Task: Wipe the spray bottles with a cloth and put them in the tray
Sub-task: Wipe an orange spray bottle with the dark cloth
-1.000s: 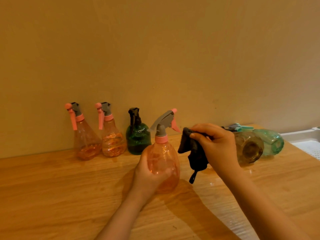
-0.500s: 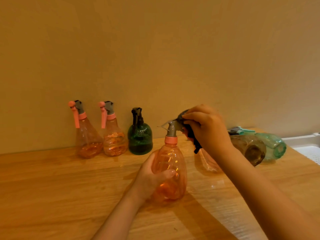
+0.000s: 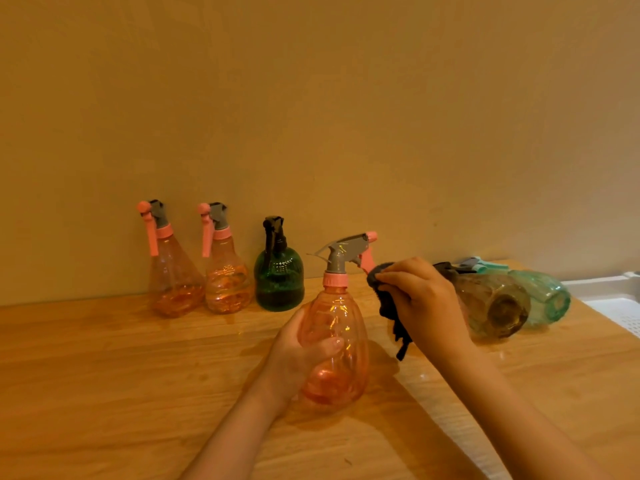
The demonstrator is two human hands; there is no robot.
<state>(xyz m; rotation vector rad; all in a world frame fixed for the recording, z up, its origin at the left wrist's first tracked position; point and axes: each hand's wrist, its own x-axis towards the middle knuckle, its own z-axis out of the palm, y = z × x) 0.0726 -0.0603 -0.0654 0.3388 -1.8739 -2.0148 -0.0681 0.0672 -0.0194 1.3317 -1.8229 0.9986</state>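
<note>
Left hand (image 3: 300,355) gripping upright orange spray bottle (image 3: 337,336) on wooden surface (image 3: 104,375); right hand (image 3: 420,299) clutching dark cloth (image 3: 389,303), pressed beside the pink trigger (image 3: 366,259).

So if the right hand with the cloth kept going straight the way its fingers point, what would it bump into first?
Most likely the pink trigger of the orange bottle that the left hand holds. The right hand and dark cloth sit right beside it, though depth is unclear.

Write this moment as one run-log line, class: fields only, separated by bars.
left hand: holds orange spray bottle upright | right hand: pinches dark cloth beside trigger | tray: no bottle seen inside | step: wiping
</note>
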